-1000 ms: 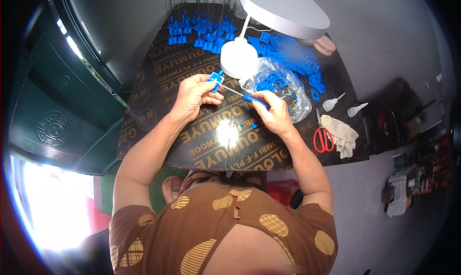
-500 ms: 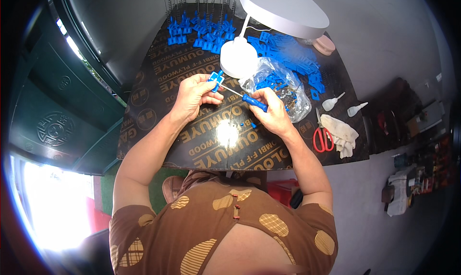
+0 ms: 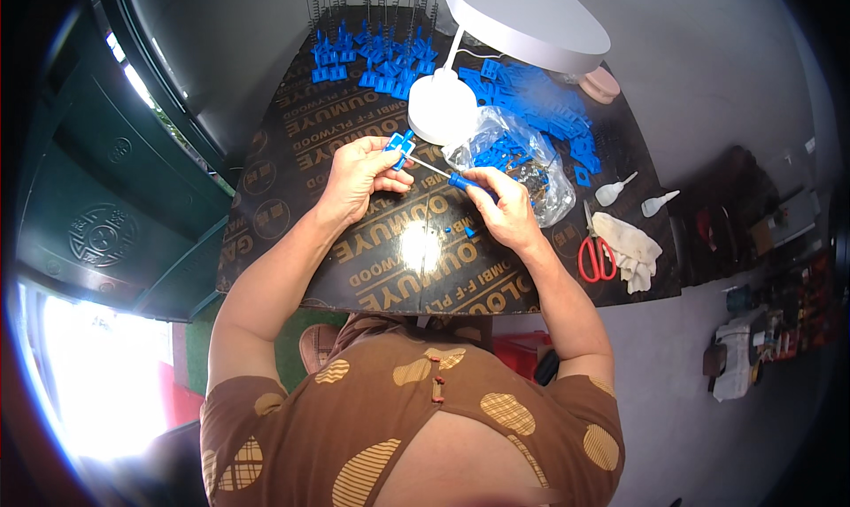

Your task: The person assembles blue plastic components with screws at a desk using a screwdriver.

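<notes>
The left hand [image 3: 359, 172] pinches a small blue plastic part [image 3: 399, 144]. The right hand [image 3: 505, 208] grips a blue-handled screwdriver [image 3: 443, 172] (tip at the part), beside a clear bag [image 3: 522, 157].

Makeshift workshop: plywood bench [image 3: 372, 268], scissors [image 3: 595, 257]

Left hand [image 3: 359, 175]: pinches a small blue plastic part [image 3: 398, 146] above the dark board [image 3: 372, 250].
Right hand [image 3: 505, 208]: grips a blue-handled screwdriver [image 3: 447, 176], tip at the part.
Just beyond: clear bag [image 3: 518, 157] of blue pieces, white lamp base [image 3: 442, 108].
Right edge: red-handled scissors [image 3: 595, 252], white cloth [image 3: 630, 250].
</notes>
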`<action>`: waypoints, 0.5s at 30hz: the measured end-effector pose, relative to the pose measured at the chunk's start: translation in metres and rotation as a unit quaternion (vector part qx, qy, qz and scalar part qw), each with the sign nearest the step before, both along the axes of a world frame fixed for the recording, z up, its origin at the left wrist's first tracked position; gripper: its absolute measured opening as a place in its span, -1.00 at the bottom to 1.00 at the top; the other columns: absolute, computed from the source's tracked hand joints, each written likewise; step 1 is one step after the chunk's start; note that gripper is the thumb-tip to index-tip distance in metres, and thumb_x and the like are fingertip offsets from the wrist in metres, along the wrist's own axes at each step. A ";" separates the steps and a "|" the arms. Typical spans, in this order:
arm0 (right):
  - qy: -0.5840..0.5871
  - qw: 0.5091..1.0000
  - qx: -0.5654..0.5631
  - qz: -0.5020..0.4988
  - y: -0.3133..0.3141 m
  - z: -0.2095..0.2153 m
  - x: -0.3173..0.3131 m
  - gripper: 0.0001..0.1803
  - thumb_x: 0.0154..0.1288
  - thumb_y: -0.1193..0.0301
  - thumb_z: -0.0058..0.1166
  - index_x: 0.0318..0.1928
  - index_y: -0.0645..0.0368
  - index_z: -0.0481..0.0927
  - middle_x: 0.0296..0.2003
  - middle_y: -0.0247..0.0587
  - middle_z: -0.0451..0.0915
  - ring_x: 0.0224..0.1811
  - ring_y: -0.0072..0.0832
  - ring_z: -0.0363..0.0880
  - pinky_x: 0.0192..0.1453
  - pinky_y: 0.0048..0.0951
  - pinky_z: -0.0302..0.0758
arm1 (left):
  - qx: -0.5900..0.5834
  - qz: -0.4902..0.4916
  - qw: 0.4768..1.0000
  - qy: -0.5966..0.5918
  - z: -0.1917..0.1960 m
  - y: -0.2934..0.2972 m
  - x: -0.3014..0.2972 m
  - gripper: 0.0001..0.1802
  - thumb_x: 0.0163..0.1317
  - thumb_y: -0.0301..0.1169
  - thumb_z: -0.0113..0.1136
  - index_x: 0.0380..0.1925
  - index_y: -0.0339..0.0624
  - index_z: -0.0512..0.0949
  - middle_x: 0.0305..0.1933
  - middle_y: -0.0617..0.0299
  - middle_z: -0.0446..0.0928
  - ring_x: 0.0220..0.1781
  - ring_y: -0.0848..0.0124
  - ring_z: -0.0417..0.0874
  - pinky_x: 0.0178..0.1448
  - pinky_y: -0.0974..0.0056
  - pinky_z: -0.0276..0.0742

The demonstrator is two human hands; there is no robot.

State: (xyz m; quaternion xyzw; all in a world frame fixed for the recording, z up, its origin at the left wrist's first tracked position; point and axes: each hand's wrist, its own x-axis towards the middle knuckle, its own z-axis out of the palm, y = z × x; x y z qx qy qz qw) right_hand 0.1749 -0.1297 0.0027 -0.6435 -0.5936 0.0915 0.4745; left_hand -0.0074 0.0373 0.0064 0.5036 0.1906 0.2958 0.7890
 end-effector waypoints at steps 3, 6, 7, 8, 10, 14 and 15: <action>0.022 0.999 -0.025 -0.002 -0.001 0.001 -0.001 -0.75 0.21 0.49 0.14 -0.10 0.30 0.57 -0.22 -0.01 0.63 -0.18 -0.26 0.65 -0.11 -0.36 0.55 | 0.001 0.003 1.000 0.004 -0.001 0.000 0.000 -0.72 0.28 -0.48 0.15 -0.12 -0.47 0.39 -0.28 -0.05 0.58 -0.42 0.35 0.69 -0.34 0.39 0.72; 0.006 0.999 -0.036 0.014 -0.002 0.003 -0.003 -0.71 0.17 0.49 0.16 -0.09 0.30 0.54 -0.23 -0.02 0.61 -0.19 -0.25 0.63 -0.11 -0.35 0.55 | 0.003 0.006 1.000 0.009 0.000 -0.002 -0.001 -0.71 0.27 -0.47 0.16 -0.12 -0.48 0.39 -0.28 -0.06 0.58 -0.42 0.35 0.69 -0.35 0.38 0.72; 0.006 0.999 -0.036 0.014 -0.002 0.004 -0.003 -0.71 0.17 0.49 0.16 -0.09 0.30 0.54 -0.23 -0.02 0.61 -0.19 -0.25 0.63 -0.11 -0.35 0.55 | 0.004 0.007 1.000 0.014 0.001 -0.002 0.000 -0.70 0.27 -0.47 0.16 -0.12 -0.48 0.39 -0.28 -0.06 0.58 -0.42 0.34 0.69 -0.35 0.38 0.72; -0.012 0.999 -0.030 0.018 -0.002 0.004 -0.004 -0.71 0.15 0.49 0.17 -0.10 0.29 0.52 -0.24 -0.03 0.58 -0.21 -0.24 0.61 -0.12 -0.33 0.53 | 0.004 0.007 1.000 0.014 0.001 -0.002 0.000 -0.70 0.27 -0.47 0.16 -0.12 -0.48 0.39 -0.28 -0.06 0.58 -0.42 0.34 0.69 -0.35 0.38 0.72; -0.030 0.999 -0.023 0.021 -0.002 0.003 -0.002 -0.71 0.12 0.50 0.17 -0.11 0.28 0.51 -0.25 -0.03 0.55 -0.23 -0.23 0.59 -0.13 -0.32 0.52 | 0.008 0.014 1.000 0.013 0.000 -0.001 0.000 -0.70 0.27 -0.47 0.17 -0.12 -0.48 0.39 -0.28 -0.06 0.58 -0.42 0.34 0.69 -0.35 0.38 0.72; -0.033 0.999 -0.012 0.019 0.000 -0.002 0.001 -0.72 0.10 0.53 0.16 -0.14 0.27 0.49 -0.29 -0.05 0.50 -0.27 -0.21 0.53 -0.16 -0.29 0.48 | 0.008 0.012 1.000 0.008 0.000 -0.001 0.000 -0.69 0.26 -0.47 0.17 -0.11 -0.48 0.39 -0.28 -0.06 0.58 -0.42 0.35 0.69 -0.35 0.37 0.72; -0.027 0.999 -0.010 0.020 0.000 -0.003 0.001 -0.73 0.10 0.53 0.15 -0.15 0.27 0.49 -0.30 -0.05 0.49 -0.28 -0.20 0.53 -0.17 -0.28 0.47 | 0.011 0.014 1.000 0.008 0.000 -0.001 0.000 -0.69 0.26 -0.46 0.18 -0.11 -0.48 0.39 -0.28 -0.06 0.58 -0.42 0.35 0.69 -0.35 0.37 0.72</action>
